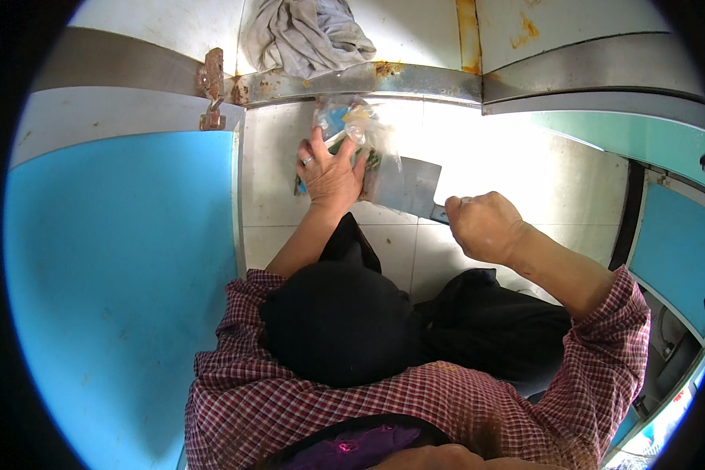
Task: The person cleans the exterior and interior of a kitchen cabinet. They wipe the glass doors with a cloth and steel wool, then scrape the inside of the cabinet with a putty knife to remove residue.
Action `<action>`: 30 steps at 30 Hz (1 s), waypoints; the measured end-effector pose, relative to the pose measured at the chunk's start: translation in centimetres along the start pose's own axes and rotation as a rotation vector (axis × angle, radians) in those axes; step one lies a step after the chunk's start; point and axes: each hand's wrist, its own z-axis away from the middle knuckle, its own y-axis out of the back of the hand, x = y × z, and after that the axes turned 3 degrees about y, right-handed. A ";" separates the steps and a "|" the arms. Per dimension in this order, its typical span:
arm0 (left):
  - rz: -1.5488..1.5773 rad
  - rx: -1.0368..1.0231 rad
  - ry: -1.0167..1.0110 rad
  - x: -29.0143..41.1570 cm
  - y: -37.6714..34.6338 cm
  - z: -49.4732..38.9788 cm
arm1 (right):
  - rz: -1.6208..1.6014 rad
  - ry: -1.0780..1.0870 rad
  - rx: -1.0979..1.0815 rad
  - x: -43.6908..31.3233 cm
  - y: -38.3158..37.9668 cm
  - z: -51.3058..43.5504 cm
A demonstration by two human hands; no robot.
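Low over the white tiles, my right hand [484, 226] is closed around the handle of a cleaver [414, 185]. Its broad metal blade points left, and its far end lies against or under clear plastic. My left hand [335, 173], a ring on one finger, grips a crumpled clear plastic bag [364, 126] from above. Blue, yellow and dark green patches show through the plastic, but its contents cannot be made out. Part of the bag is hidden under my palm and fingers.
A blue cabinet door [123, 235] with a rusty hinge [212, 91] stands close on the left. Ahead runs a rust-stained metal sill [352, 82], with a grey cloth [314, 38] above it. More cabinet panels [672, 241] border the right. My knees [343, 323] are beneath me.
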 end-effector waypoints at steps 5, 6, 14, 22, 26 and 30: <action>-0.039 0.018 -0.018 -0.3 -0.2 0.0 | 0.028 -0.002 0.041 -0.1 0.0 0.9; -0.043 0.014 -0.020 -0.3 -0.3 0.0 | 0.023 0.008 0.088 -0.1 0.0 1.1; -0.070 0.025 -0.053 -0.6 -0.3 -0.1 | 0.083 -0.023 0.125 0.1 -0.4 2.1; -0.033 -0.024 -0.048 -2.0 -0.1 -0.5 | 0.050 -0.151 0.325 2.2 0.0 9.8; 0.290 -0.108 0.006 -3.8 0.1 -1.0 | 0.074 -0.259 0.377 1.9 0.5 13.1; 0.661 -0.104 0.053 -5.0 1.0 -1.8 | -0.077 -0.390 0.493 1.0 2.0 12.5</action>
